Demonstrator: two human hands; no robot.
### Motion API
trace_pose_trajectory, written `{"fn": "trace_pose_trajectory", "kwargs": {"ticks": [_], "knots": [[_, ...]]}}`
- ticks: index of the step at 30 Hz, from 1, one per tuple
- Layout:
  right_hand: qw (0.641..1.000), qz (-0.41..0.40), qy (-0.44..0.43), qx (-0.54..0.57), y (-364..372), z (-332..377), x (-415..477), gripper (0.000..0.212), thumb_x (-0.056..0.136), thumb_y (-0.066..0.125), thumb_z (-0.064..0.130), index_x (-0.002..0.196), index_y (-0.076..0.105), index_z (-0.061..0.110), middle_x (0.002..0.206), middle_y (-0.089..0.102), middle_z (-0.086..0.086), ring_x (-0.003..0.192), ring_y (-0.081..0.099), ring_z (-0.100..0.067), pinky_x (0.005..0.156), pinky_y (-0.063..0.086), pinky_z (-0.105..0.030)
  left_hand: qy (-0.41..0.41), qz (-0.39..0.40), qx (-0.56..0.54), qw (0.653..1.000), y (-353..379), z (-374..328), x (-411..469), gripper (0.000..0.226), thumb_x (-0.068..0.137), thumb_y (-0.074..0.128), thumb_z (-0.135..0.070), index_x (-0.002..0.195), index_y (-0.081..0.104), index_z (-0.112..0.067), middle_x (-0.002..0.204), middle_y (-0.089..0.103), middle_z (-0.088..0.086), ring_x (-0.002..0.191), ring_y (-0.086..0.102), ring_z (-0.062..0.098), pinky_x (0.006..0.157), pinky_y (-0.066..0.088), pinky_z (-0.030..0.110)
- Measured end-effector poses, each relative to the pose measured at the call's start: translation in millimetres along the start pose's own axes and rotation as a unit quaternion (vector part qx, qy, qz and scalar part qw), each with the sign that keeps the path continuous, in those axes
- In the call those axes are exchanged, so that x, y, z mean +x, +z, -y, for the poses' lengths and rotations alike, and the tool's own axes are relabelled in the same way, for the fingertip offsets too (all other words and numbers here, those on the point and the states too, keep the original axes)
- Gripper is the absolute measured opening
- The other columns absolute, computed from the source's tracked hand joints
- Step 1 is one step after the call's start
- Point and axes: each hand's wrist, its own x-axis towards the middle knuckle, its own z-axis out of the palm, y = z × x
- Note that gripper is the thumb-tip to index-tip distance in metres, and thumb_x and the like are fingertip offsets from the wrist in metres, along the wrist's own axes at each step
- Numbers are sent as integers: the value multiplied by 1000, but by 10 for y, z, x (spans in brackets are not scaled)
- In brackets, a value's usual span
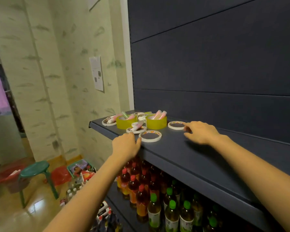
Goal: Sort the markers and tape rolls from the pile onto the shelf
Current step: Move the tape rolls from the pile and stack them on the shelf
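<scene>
Right hand [200, 133] loose, touching back tape ring [176, 125]. Left hand [126, 144] curled, can't tell grip. Your bump pushes front tape ring [150, 136] off shelf [199, 158] edge.

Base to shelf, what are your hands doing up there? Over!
Hands empty: left hand beside near white tape roll, right hand at far white tape roll. Behind them, pink markers piled in yellow tape rolls. Nothing blocking.
</scene>
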Motion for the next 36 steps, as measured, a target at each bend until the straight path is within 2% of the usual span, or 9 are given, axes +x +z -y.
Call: {"fn": "trace_pose_trajectory", "kwargs": {"ticks": [5,12,15,19,22,27,32,34,36], "knots": [[999,8,43,-9,-5,-136,217,21,95,47,35,110,56,25,115,56,1,93,51,-15,73,41,-31,-30,103,-26,994,243,57,500,58,90,35,-61,120,56,-16,119,60,11,107,59,31,84,45,38],[988,8,155,-18,62,-171,596,24,96,44,36,112,57,24,119,57,-2,102,55,-23,77,41,-34,76,191,-111,972,298,61,951,54,84,57,-47,125,50,-15,123,59,9,112,55,30,95,45,39],[979,3,204,-21,137,-84,787,30,96,43,38,116,58,21,121,58,-5,106,56,-26,81,42,-36,113,195,-138,964,287,46,1065,51,84,57,-49,113,56,-8,119,57,9,109,56,28,88,46,36],[957,-10,285,-44,284,36,1061,47,96,38,50,119,58,14,120,60,-8,108,57,-28,81,41,-35,154,200,-173,952,287,66,1212,44,86,54,-47,67,58,-7,78,61,13,92,62,32,69,44,35],[934,14,354,-41,405,97,1229,59,91,36,61,123,57,15,126,58,-7,115,54,-27,83,39,-34,176,170,-182,952,290,130,1326,46,86,52,-48,66,60,-7,86,66,18,87,63,32,66,44,35],[910,28,412,-43,546,124,1388,47,89,47,51,119,58,17,120,59,-3,111,55,-23,77,34,-31,196,131,-214,948,380,353,1507,47,86,53,-46,49,41,-19,49,43,-4,54,44,14,49,31,27],[905,26,420,-64,429,45,1246,50,87,44,62,101,60,17,86,54,0,85,52,-19,72,35,-28,230,131,-214,940,444,329,1635,48,89,51,-46,51,45,-17,50,46,-1,53,46,15,54,36,29],[902,3,426,-73,360,-52,1058,53,85,44,66,93,58,16,83,52,0,84,53,-20,71,36,-29,263,132,-225,929,450,196,1648,48,89,51,-47,53,49,-15,67,60,10,58,53,19,53,34,28],[895,-23,438,-79,266,-167,790,56,83,43,70,82,53,16,80,52,0,81,54,-21,69,37,-30,305,113,-240,915,455,-35,1640,42,88,52,-47,87,65,-7,115,58,18,90,59,29,72,44,33]]}}
